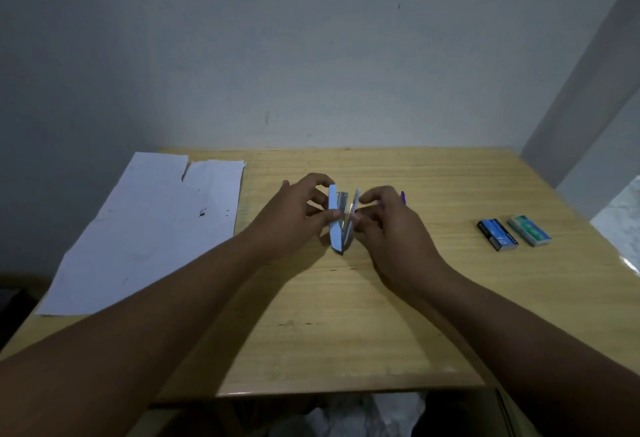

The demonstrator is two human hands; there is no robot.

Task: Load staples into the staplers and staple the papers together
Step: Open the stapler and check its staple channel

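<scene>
While the left hand [294, 211] pinches one arm of the opened stapler [341, 220] at the middle of the bench [346, 315], the right hand [388, 225] grips the other arm with curled fingers. White papers [149, 228] lie far left. Two staple boxes [514, 234] sit side by side, well apart to the right.

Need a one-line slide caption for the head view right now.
Both hands, left and right, hold a light-blue stapler hinged open above the table; two staple boxes wait right.
</scene>
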